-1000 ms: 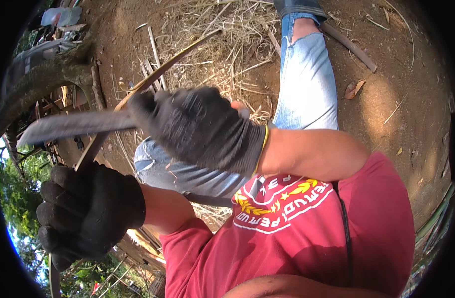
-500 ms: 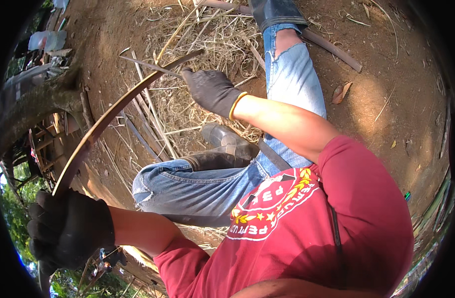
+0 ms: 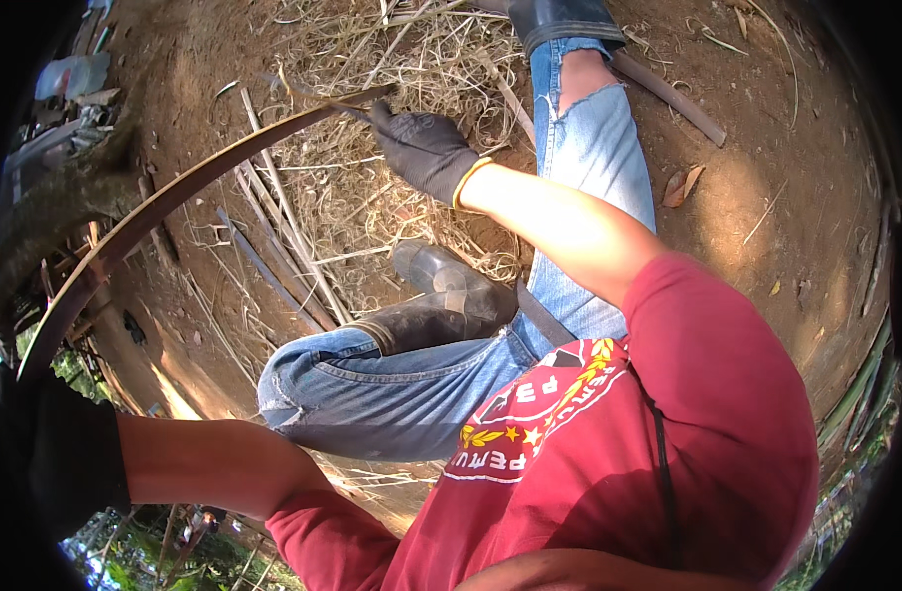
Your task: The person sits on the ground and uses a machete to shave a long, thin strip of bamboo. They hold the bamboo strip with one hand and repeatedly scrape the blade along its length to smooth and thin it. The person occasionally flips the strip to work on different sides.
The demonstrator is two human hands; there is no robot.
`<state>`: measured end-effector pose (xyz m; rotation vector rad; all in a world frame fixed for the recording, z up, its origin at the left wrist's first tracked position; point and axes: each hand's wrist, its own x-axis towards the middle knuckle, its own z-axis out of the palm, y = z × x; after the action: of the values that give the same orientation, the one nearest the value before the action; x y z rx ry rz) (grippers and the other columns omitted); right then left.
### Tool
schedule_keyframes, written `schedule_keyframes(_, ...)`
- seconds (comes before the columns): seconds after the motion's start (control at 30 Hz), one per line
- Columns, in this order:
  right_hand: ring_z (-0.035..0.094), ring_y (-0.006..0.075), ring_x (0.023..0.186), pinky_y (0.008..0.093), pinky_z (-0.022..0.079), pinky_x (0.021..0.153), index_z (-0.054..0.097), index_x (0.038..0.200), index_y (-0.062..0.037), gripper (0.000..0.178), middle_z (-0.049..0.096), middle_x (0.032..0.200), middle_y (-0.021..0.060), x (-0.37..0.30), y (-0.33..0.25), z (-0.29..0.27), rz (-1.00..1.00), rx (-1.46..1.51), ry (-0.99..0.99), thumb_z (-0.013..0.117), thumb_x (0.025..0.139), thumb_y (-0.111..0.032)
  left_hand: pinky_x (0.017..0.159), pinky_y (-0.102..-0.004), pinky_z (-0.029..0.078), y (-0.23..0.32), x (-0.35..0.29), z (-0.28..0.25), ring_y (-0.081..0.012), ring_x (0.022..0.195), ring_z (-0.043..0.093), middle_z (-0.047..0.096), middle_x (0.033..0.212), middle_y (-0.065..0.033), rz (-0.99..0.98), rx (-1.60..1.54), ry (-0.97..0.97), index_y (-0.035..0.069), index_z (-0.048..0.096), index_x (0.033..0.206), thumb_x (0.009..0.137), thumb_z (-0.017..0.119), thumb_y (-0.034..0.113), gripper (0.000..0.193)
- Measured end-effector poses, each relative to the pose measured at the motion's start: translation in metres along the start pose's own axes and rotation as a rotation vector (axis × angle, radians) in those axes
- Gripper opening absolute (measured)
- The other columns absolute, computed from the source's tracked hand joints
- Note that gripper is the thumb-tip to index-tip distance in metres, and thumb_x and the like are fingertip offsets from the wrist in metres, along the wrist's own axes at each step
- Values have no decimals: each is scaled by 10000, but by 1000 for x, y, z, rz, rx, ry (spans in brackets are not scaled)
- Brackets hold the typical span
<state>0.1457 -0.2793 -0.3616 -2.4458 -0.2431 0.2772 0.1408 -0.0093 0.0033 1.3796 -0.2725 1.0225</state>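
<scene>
A long, bowed bamboo strip (image 3: 165,200), dark on its face and pale along one edge, arches from the left up to the top middle. My left hand (image 3: 71,458), in a black glove, is closed round its near end at the left rim, partly lost in shadow. In a dark glove with a yellow cuff, my right hand (image 3: 421,153) grips a knife, whose handle is hidden in the fist. The thin knife blade (image 3: 347,109) is blurred and lies across the strip near its far end.
Pale curled shavings (image 3: 362,197) litter the brown ground between my legs. Several loose strips (image 3: 283,222) lie left of my folded leg with its dark boot (image 3: 451,295). A flat brown strip (image 3: 672,98) rests beside my outstretched leg. A log (image 3: 66,197) stands at the left.
My left hand has drawn the strip down and outward to the left. My right hand has risen slightly, and the knife now crosses nearer the strip's far end.
</scene>
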Motion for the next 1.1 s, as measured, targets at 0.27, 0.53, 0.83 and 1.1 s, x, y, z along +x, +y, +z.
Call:
schedule_keyframes(0.27, 700, 329, 932, 466, 551, 767, 564, 1192, 46, 371, 689, 1040, 224, 48, 96, 88, 202, -62, -2, 416, 939, -182, 599, -374, 427, -44, 89, -29, -222, 654, 458, 451, 730, -52, -55, -6, -105, 107, 464, 867, 917, 395, 344, 251)
schedule_keyframes(0.53, 698, 335, 755, 435, 542, 740, 638, 1053, 52, 457, 695, 876, 226, 33, 125, 58, 441, 473, -376, 580, 903, -375, 665, -396, 532, -121, 165, -47, -257, 766, 593, 584, 854, -100, -186, -72, -526, 42, 574, 1058, 965, 344, 317, 370)
schedule_keyframes(0.83, 572, 359, 1194, 469, 440, 1008, 521, 1300, -65, 513, 566, 1313, 211, 19, 90, 37, 454, -201, -213, 483, 931, -419, 501, -317, 303, -16, 159, -68, -139, 518, 311, 302, 589, 21, -245, -124, -170, 147, 369, 700, 913, 394, 377, 314)
schedule_keyframes(1.1, 663, 311, 927, 437, 567, 817, 443, 1273, -63, 568, 604, 1036, 186, 41, 17, -24, 242, 1484, -233, 535, 940, -514, 434, -277, 311, 78, 112, -186, -129, 432, 347, 343, 514, 14, -254, -359, 45, 131, 421, 680, 930, 339, 690, 618)
